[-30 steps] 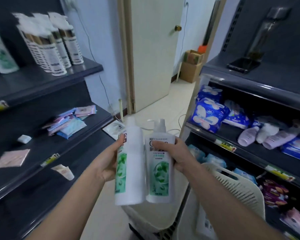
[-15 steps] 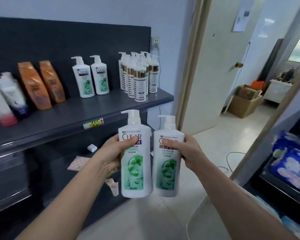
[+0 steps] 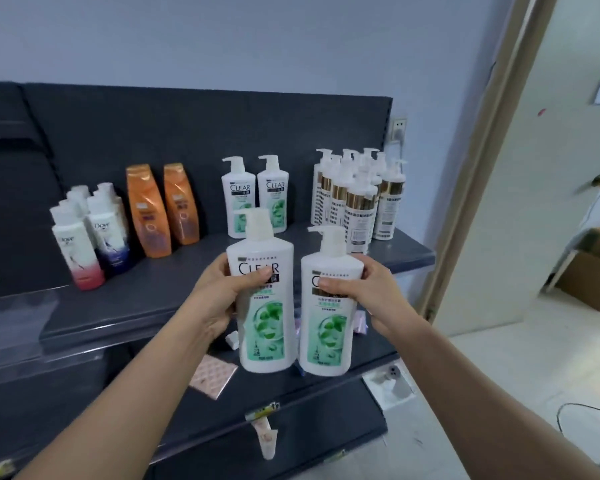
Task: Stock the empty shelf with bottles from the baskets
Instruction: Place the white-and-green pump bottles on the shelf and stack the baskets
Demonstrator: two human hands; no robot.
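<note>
You hold two white CLEAR pump bottles upright, side by side and nearly touching, in front of the front edge of the dark top shelf (image 3: 146,303). Your left hand (image 3: 219,296) is wrapped around the left bottle (image 3: 264,323), thumb across its label and fingers behind it. Your right hand (image 3: 368,292) grips the right bottle (image 3: 328,330) the same way, with the thumb laid over the brand name. Both bottles hang in the air, and neither touches the shelf.

At the back of the shelf, right behind your bottles, stand two matching CLEAR bottles (image 3: 238,199) next to each other. Toward the shelf's right end stands a tight cluster of white pump bottles with gold bands (image 3: 357,206). Left of the shelf's middle two orange bottles (image 3: 148,216) lean back, and farther toward the shelf's left end stands a group of Dove bottles (image 3: 99,233).

Below the shelf, on the next board down, lies a pink patterned packet (image 3: 212,379). Beyond the shelf's right end there is a wall socket (image 3: 398,128), then a pale door (image 3: 548,202), with a cardboard box (image 3: 593,278) on the floor past it.
</note>
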